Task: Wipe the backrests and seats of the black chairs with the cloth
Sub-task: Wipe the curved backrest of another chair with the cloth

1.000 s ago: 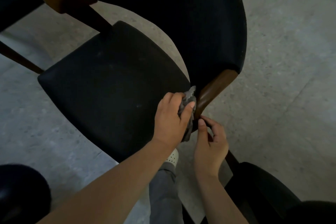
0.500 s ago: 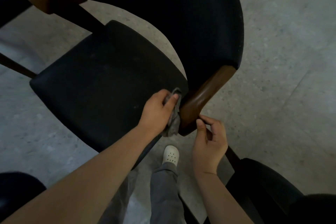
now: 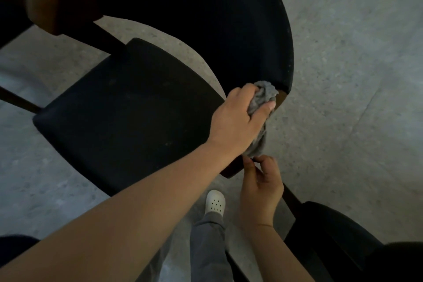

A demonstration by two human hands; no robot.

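Over a speckled grey floor [image 3: 354, 64], our left hand [image 3: 237, 123] grips the bunched cloth [image 3: 263, 96] and presses it to the lower end of the black backrest [image 3: 206, 18]. Our right hand [image 3: 261, 190], fingers curled, seems to pinch the cloth's hanging tail. The seat [image 3: 128, 107] lies to the left, and a white shoe [image 3: 214, 204] shows below.

Seating area, black chairs [image 3: 128, 107], speckled stone floor [image 3: 354, 75]

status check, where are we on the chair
Left grip clutching cloth at backrest end. Right grip at cloth's tail, hold unclear. Second chair near right arm.
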